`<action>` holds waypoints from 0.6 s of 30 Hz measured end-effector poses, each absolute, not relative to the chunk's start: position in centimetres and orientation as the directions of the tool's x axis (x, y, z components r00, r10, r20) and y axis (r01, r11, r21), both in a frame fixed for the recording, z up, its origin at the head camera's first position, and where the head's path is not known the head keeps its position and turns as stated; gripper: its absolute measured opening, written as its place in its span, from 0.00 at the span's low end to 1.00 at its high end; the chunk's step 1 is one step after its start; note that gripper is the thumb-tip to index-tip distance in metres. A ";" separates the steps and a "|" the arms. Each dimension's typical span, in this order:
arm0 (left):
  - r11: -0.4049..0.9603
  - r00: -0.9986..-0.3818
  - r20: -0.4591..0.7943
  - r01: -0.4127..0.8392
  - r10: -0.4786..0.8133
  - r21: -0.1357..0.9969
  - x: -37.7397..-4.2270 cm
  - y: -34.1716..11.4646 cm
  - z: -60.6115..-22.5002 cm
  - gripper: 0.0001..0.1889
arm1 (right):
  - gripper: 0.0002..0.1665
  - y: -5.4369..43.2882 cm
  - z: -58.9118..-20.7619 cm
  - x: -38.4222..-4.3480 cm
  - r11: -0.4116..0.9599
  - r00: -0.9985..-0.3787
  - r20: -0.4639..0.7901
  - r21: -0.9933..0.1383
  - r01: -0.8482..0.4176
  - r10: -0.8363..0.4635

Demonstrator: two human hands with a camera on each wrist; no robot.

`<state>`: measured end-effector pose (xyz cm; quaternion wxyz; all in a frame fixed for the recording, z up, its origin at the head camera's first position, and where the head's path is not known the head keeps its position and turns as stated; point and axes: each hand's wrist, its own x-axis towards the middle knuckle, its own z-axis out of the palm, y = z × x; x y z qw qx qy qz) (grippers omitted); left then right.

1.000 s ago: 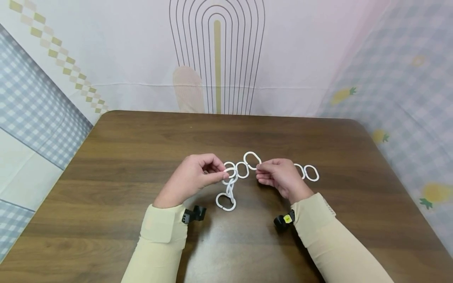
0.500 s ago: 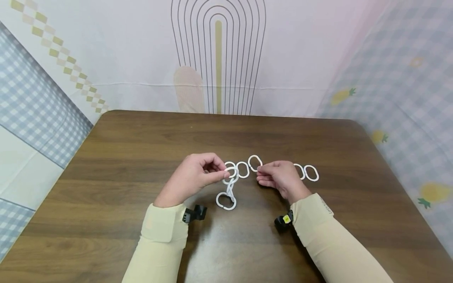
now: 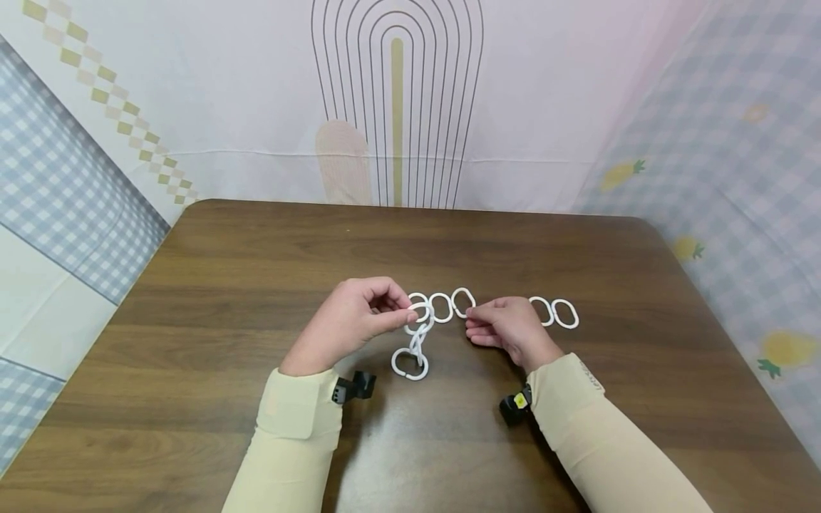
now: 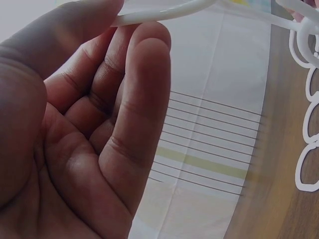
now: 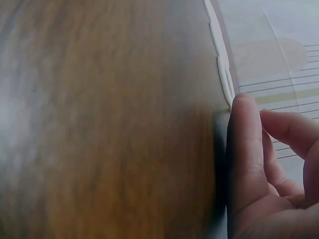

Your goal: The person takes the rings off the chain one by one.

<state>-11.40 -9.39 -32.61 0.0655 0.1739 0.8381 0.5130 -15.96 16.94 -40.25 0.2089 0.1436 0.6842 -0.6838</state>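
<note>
My left hand (image 3: 359, 317) pinches a white plastic link (image 4: 167, 15) between thumb and forefinger, seen close up at the top of the left wrist view. From it hangs a short chain of interlocked links, whose bottom link (image 3: 410, 377) is wide with a small gap. Behind the chain, loose links (image 3: 442, 322) lie side by side in a row. At the right end of that row, my right hand (image 3: 513, 324) grips the near edge of a white link (image 3: 462, 289) with its fingertips. That grip is partly hidden behind a finger (image 5: 246, 144) in the right wrist view.
Two more white links (image 3: 554, 313) lie beyond the right wrist. The brown wooden table (image 3: 269, 249) reaches back to a patterned cloth (image 3: 513, 85). A small black camera is strapped to each wrist, over the sleeves.
The right hand has brought its link slightly right and nearer, into line with the row, and the link now looks more upright. The left hand and hanging chain have barely moved.
</note>
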 end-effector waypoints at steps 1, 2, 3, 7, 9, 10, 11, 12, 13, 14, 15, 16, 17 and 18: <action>0.412 -0.931 0.069 0.224 0.359 0.883 -11.4 -9.4 -32.6 0.04 | 0.13 17.0 -40.2 -15.9 0.031 -0.869 -0.486 -0.874 0.485 -0.095; 0.412 -0.932 0.067 0.221 0.357 0.884 -11.4 -9.4 -32.6 0.04 | 0.14 17.0 -40.2 -15.9 0.040 -0.866 -0.490 -0.872 0.489 -0.099; 0.411 -0.932 0.066 0.220 0.357 0.884 -11.4 -9.4 -32.6 0.04 | 0.15 17.1 -40.2 -15.9 0.048 -0.863 -0.493 -0.870 0.491 -0.106; 0.413 -0.932 0.068 0.222 0.356 0.883 -11.4 -9.4 -32.6 0.04 | 0.15 17.2 -40.2 -15.8 0.080 -0.860 -0.494 -0.870 0.487 -0.129; 0.416 -0.932 0.069 0.223 0.355 0.882 -11.4 -9.4 -32.6 0.04 | 0.14 17.3 -40.3 -15.7 0.098 -0.865 -0.483 -0.875 0.474 -0.136; 0.416 -0.932 0.069 0.225 0.356 0.881 -11.4 -9.4 -32.6 0.04 | 0.13 17.4 -40.4 -15.7 0.108 -0.868 -0.478 -0.878 0.467 -0.135; 0.415 -0.931 0.070 0.226 0.358 0.881 -11.4 -9.4 -32.6 0.04 | 0.13 17.4 -40.4 -15.7 0.123 -0.872 -0.471 -0.881 0.457 -0.133; 0.416 -0.931 0.070 0.225 0.357 0.881 -11.4 -9.4 -32.6 0.04 | 0.12 17.5 -40.5 -15.6 0.143 -0.878 -0.462 -0.884 0.445 -0.126; 0.416 -0.932 0.068 0.223 0.356 0.881 -11.4 -9.4 -32.6 0.04 | 0.12 17.5 -40.5 -15.6 0.166 -0.885 -0.449 -0.888 0.428 -0.121; 0.415 -0.931 0.067 0.223 0.358 0.882 -11.4 -9.4 -32.6 0.03 | 0.12 17.6 -40.6 -15.6 0.189 -0.894 -0.435 -0.892 0.412 -0.108; 0.414 -0.931 0.067 0.223 0.359 0.883 -11.4 -9.4 -32.6 0.03 | 0.11 17.6 -40.6 -15.7 0.214 -0.904 -0.417 -0.895 0.391 -0.093; 0.413 -0.931 0.066 0.222 0.360 0.883 -11.4 -9.4 -32.7 0.03 | 0.11 17.6 -40.5 -15.7 0.240 -0.915 -0.396 -0.898 0.369 -0.076; 0.413 -0.931 0.065 0.221 0.359 0.884 -11.4 -9.4 -32.7 0.03 | 0.12 17.7 -40.5 -15.7 0.274 -0.927 -0.369 -0.900 0.339 -0.065; 0.412 -0.932 0.063 0.218 0.358 0.885 -11.4 -9.4 -32.7 0.03 | 0.12 17.7 -40.5 -15.8 0.313 -0.939 -0.340 -0.899 0.307 -0.055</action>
